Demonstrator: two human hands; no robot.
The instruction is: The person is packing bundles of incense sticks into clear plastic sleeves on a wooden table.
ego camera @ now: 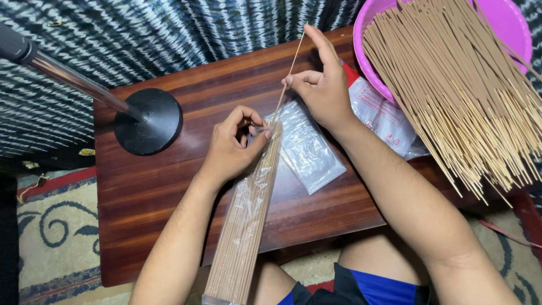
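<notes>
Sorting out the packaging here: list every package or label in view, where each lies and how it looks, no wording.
Clear plastic sleeve: long, narrow, full of tan sticks, held at its top by the left hand, running off the table's near edge.
Empty clear bags: flat, rectangular, mid-table under the right hand.
White packet with red print: flat, partly tucked under the pink basin.
</notes>
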